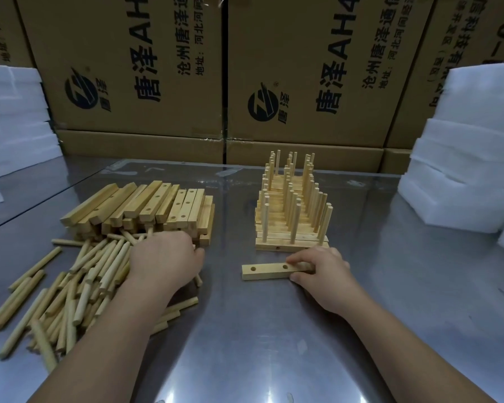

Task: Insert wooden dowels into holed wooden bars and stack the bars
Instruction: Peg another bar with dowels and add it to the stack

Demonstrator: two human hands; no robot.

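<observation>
A single holed wooden bar (266,271) lies flat on the metal table in front of me, two holes showing. My right hand (320,270) grips its right end, fingers curled over the top and thumb at the near side. My left hand (165,260) lies palm down on the pile of loose dowels (79,289) at the left; its fingertips are hidden, so I cannot tell whether they hold a dowel. Behind the dowels sits a heap of empty holed bars (146,207). A stack of finished bars with upright dowels (291,210) stands just behind the single bar.
Cardboard boxes (163,68) with printed lettering wall off the back of the steel table (259,330). White foam blocks are piled at the far left (15,117) and the right (463,158). A few stray dowels (32,271) lie left of the pile.
</observation>
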